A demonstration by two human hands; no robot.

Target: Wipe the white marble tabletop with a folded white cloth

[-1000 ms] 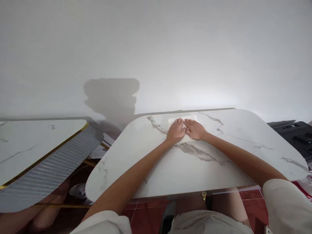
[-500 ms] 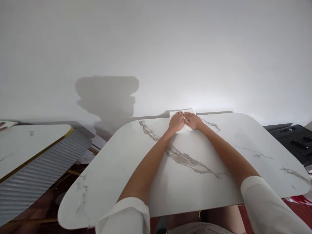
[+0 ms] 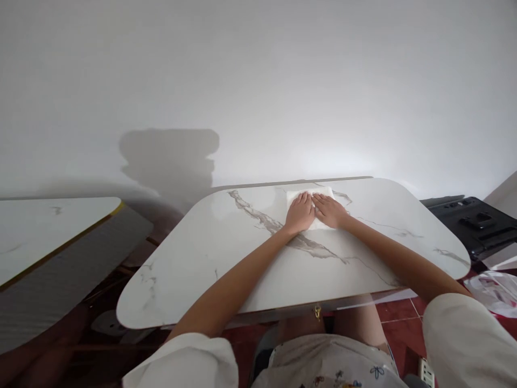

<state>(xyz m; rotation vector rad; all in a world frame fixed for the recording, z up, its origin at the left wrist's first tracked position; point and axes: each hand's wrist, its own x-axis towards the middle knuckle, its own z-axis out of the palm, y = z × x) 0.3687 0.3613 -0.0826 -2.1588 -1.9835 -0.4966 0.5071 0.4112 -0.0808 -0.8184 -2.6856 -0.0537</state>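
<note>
A white cloth (image 3: 310, 195) lies flat on the white marble-patterned tabletop (image 3: 181, 258), a little in from its far edge. My left hand (image 3: 300, 212) rests on the cloth's left part, palm down, its fingers stretched out flat. Beside it, my right hand (image 3: 329, 210) presses on the right part with fingers extended toward the left hand. The fingertips of the two hands nearly meet. Parts of the cloth are hidden beneath both hands.
Behind the table stands a plain wall (image 3: 283, 97). A second marble-patterned table (image 3: 52, 226) with gold edging is at the left. On the right are a black appliance (image 3: 476, 223) and a clear plastic bag (image 3: 495, 291). A power strip (image 3: 426, 372) lies low at the right.
Both hands and the cloth have moved back from the table's far edge toward me. The view has shifted, showing more of the floor and the black appliance.
</note>
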